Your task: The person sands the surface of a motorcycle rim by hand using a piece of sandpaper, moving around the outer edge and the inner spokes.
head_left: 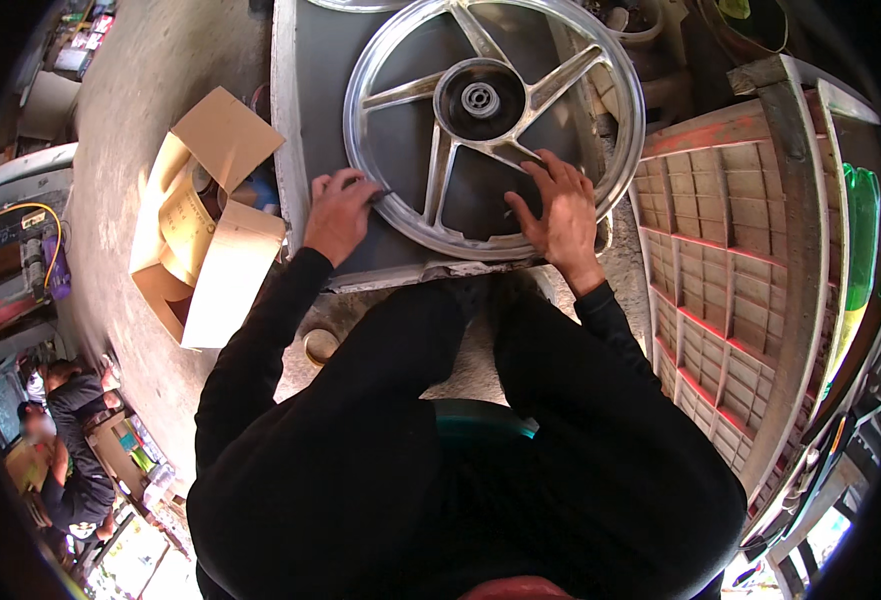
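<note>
A silver spoked alloy wheel rim [620,120] lies flat on a dark grey board [320,90] in front of my knees. My left hand [338,215] rests on the near left edge of the rim, fingers curled around a small dark tool whose tip points right along the rim. My right hand [558,208] lies open, fingers spread, on the near right part of the rim beside a spoke. The hub [480,100] sits in the middle of the wheel, beyond both hands.
An open cardboard box [205,225] lies on the concrete floor to the left. A red and grey gridded crate panel [720,270] stands to the right. A small round tin [320,346] sits by my left knee. Other people crouch at the lower left.
</note>
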